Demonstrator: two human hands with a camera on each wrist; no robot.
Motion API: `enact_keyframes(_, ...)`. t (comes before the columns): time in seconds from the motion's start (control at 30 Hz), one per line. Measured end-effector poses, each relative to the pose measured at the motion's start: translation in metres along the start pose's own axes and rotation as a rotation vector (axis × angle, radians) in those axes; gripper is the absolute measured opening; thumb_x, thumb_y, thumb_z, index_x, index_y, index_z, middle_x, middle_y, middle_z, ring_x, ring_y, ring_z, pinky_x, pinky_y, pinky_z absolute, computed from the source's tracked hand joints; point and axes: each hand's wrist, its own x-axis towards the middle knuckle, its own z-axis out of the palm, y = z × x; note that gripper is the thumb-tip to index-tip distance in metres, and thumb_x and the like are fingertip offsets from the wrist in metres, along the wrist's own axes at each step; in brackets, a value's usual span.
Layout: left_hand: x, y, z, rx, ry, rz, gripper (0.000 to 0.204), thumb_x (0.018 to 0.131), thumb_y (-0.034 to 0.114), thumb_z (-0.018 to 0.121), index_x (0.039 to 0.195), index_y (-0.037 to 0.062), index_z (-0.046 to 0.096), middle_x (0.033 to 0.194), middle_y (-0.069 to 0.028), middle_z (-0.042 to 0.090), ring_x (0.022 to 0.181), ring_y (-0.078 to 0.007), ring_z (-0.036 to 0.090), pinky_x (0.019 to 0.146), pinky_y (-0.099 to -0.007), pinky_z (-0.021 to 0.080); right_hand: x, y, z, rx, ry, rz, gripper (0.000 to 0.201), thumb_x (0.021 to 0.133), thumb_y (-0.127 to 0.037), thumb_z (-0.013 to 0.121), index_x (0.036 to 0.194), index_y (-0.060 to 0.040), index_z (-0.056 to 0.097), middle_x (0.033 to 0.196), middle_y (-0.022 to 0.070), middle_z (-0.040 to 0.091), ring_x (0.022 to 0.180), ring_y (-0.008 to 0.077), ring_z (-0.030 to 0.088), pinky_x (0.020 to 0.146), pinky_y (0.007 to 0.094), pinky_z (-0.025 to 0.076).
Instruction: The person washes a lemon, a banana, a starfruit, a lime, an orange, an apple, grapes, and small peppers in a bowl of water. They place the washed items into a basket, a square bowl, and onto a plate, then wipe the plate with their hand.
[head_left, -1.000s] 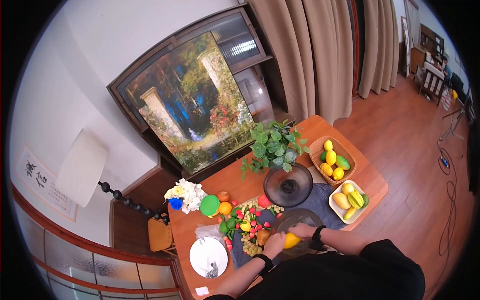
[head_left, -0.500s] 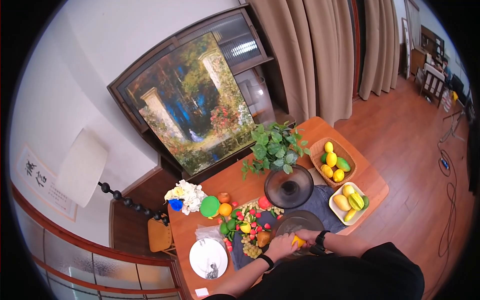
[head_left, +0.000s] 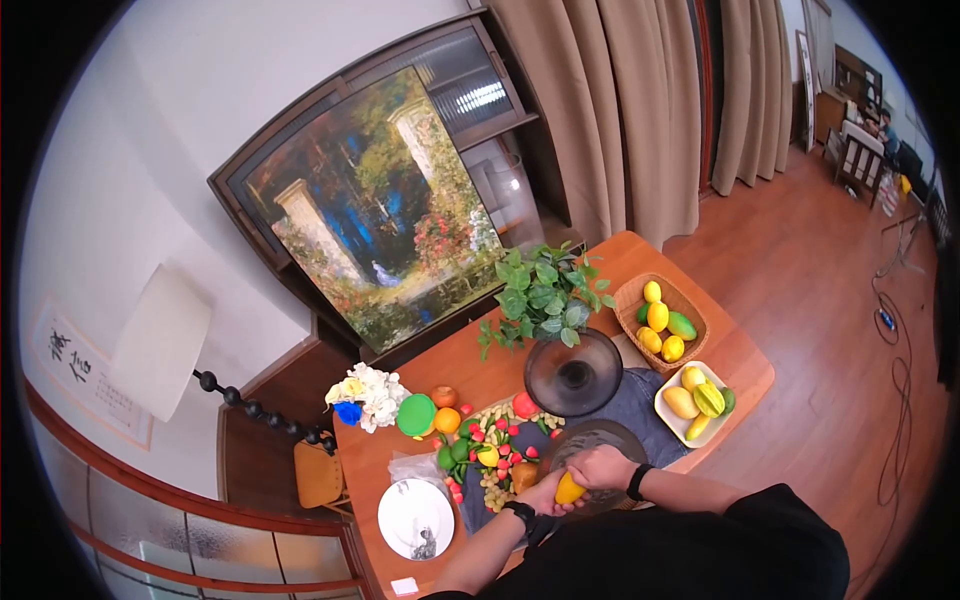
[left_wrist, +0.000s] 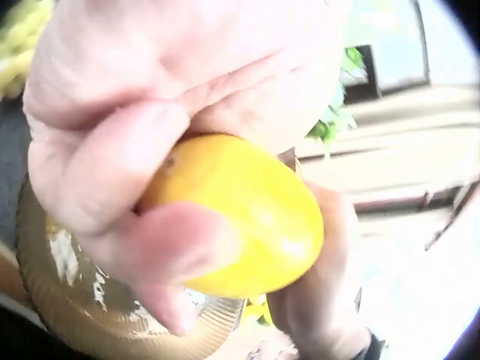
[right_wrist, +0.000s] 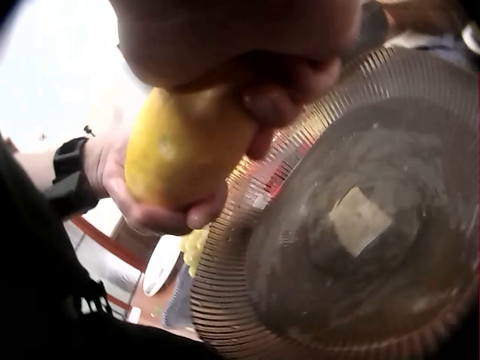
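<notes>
A smooth yellow mango (head_left: pixel 569 488) is held between both hands, over the near part of a ribbed clear bowl (head_left: pixel 612 432). The left hand (head_left: pixel 541 494) cups it from the left, with curled fingers and thumb around the mango (left_wrist: pixel 262 217) in the left wrist view. From above and to the right, the right hand (head_left: pixel 603 467) bends its fingers over the mango (right_wrist: pixel 176 161). Palms and fingers hide part of the fruit. In the right wrist view, the bowl (right_wrist: pixel 214 300) shows a pale square patch at its bottom.
Grapes, strawberries, limes and a pear (head_left: pixel 524 476) lie left of the bowl. A dark pedestal dish (head_left: pixel 600 385) stands behind it. To the right are a wicker basket (head_left: pixel 627 318) and a pale tray (head_left: pixel 664 412) of fruit; a white plate (head_left: pixel 398 515) lies left.
The mango shifted right, then back left between the hands, turning in their hold. The right hand has moved left and now covers more of it; the left hand sits lower beneath it.
</notes>
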Motion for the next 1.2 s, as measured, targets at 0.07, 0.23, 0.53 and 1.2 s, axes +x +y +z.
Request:
enact_keyframes(0.07, 0.005, -0.001, -0.007, -0.029, 0.022, 0.047, 0.064, 0.096, 0.061, 0.025, 0.102, 0.0073, 0.06, 0.073, -0.0107, 0.063, 0.04, -0.0125, 0.048, 0.032, -0.0182, 0.031, 0.002, 0.001, 0.003, -0.067, -0.043, 0.044, 0.033, 0.091, -0.028, 0.046, 0.082, -0.0043, 0.067, 0.08, 0.0184, 0.068, 0.075, 0.0356, 0.067, 0.069, 0.0473, 0.053)
enact_keyframes(0.23, 0.02, -0.004, -0.015, 1.216, 0.792, 0.729, 0.043, 0.099, 0.037, 0.039, 0.088, 0.0025, 0.061, 0.069, -0.0139, 0.062, 0.047, -0.0234, 0.059, 0.04, -0.0336, 0.046, 0.007, 0.026, 0.028, 0.268, -0.227, 0.528, 0.047, 0.097, -0.038, 0.038, 0.081, -0.0033, 0.065, 0.067, 0.0161, 0.065, 0.051, 0.0292, 0.059, 0.05, 0.0414, 0.049)
enact_keyframes(0.53, -0.029, 0.002, 0.058, 1.684, 1.044, 1.301, 0.024, 0.088, 0.023, 0.055, 0.074, 0.0038, 0.058, 0.069, -0.0157, 0.062, 0.061, -0.0336, 0.064, 0.056, -0.0427, 0.053, -0.005, 0.072, 0.061, 1.406, -0.742, 0.999, 0.045, 0.1, -0.045, 0.034, 0.1, -0.007, 0.056, 0.077, 0.0138, 0.066, 0.037, 0.0062, 0.042, 0.031, 0.0197, 0.031)
enact_keyframes(1.2, 0.024, -0.008, -0.012, 1.449, 1.018, 0.921, 0.052, 0.101, 0.041, 0.03, 0.087, 0.0037, 0.063, 0.064, -0.0128, 0.063, 0.047, -0.0245, 0.06, 0.045, -0.0373, 0.049, 0.003, 0.079, 0.076, 0.286, -0.153, 0.357, 0.042, 0.096, -0.034, 0.037, 0.089, -0.0022, 0.064, 0.076, 0.0173, 0.067, 0.055, 0.0283, 0.064, 0.047, 0.0402, 0.049)
